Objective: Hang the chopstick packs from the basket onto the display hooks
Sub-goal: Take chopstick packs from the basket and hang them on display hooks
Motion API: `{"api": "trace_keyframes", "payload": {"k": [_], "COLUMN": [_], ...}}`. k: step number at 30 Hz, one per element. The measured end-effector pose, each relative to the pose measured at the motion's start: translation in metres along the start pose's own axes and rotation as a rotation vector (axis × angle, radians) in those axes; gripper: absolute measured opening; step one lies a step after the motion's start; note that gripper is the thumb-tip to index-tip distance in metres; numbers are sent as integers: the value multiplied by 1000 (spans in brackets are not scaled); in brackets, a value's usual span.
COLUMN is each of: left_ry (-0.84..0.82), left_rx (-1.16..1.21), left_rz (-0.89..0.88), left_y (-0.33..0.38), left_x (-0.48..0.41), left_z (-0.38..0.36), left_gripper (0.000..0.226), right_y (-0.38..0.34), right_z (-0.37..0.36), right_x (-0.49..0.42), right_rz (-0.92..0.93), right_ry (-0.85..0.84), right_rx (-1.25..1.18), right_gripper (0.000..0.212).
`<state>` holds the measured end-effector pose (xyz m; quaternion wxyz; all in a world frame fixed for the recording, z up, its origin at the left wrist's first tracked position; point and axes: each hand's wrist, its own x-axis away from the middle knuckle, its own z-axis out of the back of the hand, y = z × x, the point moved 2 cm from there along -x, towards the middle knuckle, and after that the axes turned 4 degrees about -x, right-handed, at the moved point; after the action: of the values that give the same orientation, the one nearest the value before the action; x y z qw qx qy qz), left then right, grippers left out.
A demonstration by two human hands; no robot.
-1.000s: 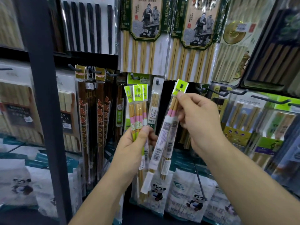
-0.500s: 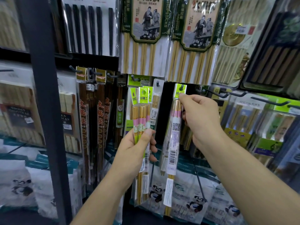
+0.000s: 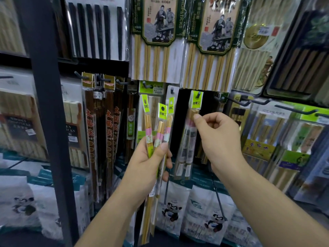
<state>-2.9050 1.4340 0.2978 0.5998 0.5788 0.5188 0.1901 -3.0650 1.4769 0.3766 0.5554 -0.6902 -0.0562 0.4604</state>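
The display wall (image 3: 182, 111) fills everything in front of me, hung row on row with packaged chopsticks, and a dark upright post (image 3: 46, 122) cuts down its left side. Along the top hang two big packs of pale bamboo chopsticks (image 3: 156, 50) with green picture cards, with a pack of black chopsticks (image 3: 96, 29) to their left. Along the bottom sit white panda bags (image 3: 208, 216). Left of centre hang long dark red packs (image 3: 110, 132) with orange lettering. Both of the person's bare forearms reach up from below. The left hand (image 3: 147, 163) grips three chopstick packs (image 3: 157, 132) about their middle, thumb laid across the front and fingers curled round behind. Their lime green headers fan apart above the fist, and their lower ends hang well below it. The right hand (image 3: 219, 138) is up beside them with its fingers curled in, its thumb tip against the right edge of the hung pack (image 3: 188, 143). Whether it pinches that pack or only touches it I cannot tell. This pack hangs by the hole in its green header from a hook (image 3: 199, 94) on the black panel, its lower end leaning slightly leftward, just beside the packs in the left hand but apart from them. To the right, bare hooks (image 3: 252, 102) stick out over more green-topped packs.
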Motion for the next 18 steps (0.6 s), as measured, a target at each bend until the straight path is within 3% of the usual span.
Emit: {"api": "trace_keyframes", "payload": {"k": [7,13,16,18], "left_ry": [-62,-15,36,66], "left_rx": [18,64,110,119], "left_rz": [-32,-7,15,15], "left_y": [1,2,2,3], "left_x": [3,4,2,1], "left_z": [-10,-11,-8,-6], "left_gripper": [17,30,22,30], "right_y": [-13,-22,-27,-29], "right_z": [-12,-14,-9,-5], "right_x": [19,14,4,-4], "right_rz": [-9,9,6,-11], "right_ry": [-222,-221,-180,-135], "right_rx": [-64,-38,-106,-153], "right_gripper": [16,22,27,29]}}
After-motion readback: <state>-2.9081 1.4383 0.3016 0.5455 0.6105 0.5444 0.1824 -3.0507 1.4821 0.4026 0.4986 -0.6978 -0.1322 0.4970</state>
